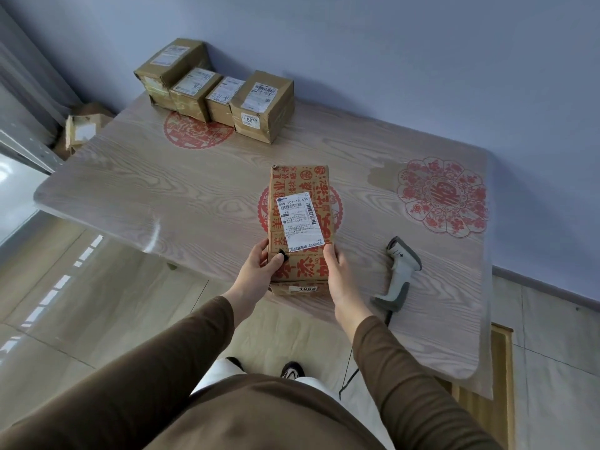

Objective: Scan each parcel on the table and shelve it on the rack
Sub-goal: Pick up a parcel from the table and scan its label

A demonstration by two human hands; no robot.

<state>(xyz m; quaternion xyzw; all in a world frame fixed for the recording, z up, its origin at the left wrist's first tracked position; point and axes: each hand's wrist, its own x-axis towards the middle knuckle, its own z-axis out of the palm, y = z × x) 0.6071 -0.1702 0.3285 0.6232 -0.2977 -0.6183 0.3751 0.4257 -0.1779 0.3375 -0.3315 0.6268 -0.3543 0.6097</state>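
Cardboard printed in red, the parcel (298,222) lies at the near edge of the worktop (162,190), label (300,222) up, and you hold it by its near end from both sides. Your left hand (259,271) has its thumb on top and fingers wrapped down the left face; your right hand (337,277) lies along the right face with the thumb on the top edge. Both hands grasp the parcel.

Keep the label facing up and flat, and settle the box fully onto the wood before you let go, since its near end overhangs the edge. Free your right hand only; the left can steady the box.

Just to the right lies the scanner (401,271), handle toward you, close to the parcel but apart from it. Its cable (349,375) drops off the near edge toward your feet, so mind it when you lift.

Four more parcels (214,89) sit in a row at the far left corner, well apart. I cannot see the rack.
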